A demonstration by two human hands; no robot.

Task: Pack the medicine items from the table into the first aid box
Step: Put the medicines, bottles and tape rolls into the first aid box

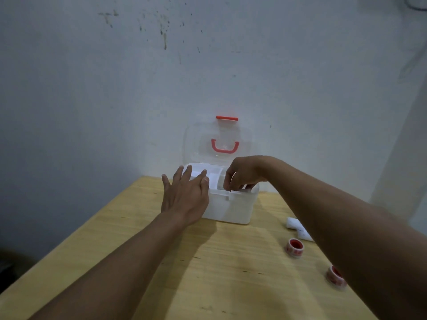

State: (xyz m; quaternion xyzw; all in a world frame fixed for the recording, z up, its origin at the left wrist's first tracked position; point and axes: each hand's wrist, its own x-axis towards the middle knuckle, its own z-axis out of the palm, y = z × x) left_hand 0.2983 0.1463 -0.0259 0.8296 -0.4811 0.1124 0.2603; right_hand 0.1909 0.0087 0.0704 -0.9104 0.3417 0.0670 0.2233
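A white first aid box (231,207) stands open at the far end of the wooden table (184,262), its clear lid (217,144) with a red handle upright against the wall. My left hand (184,195) rests flat against the box's left front corner, fingers spread. My right hand (245,173) reaches down into the box's right compartment, fingers curled; whether they hold anything is hidden. On the table at the right lie two tape rolls with red cores (294,247) (335,277) and a white tube-like pack (299,228), partly behind my right forearm.
A stained white wall (161,77) rises right behind the box. The table's left edge runs diagonally toward a dark floor area (13,262) at the lower left.
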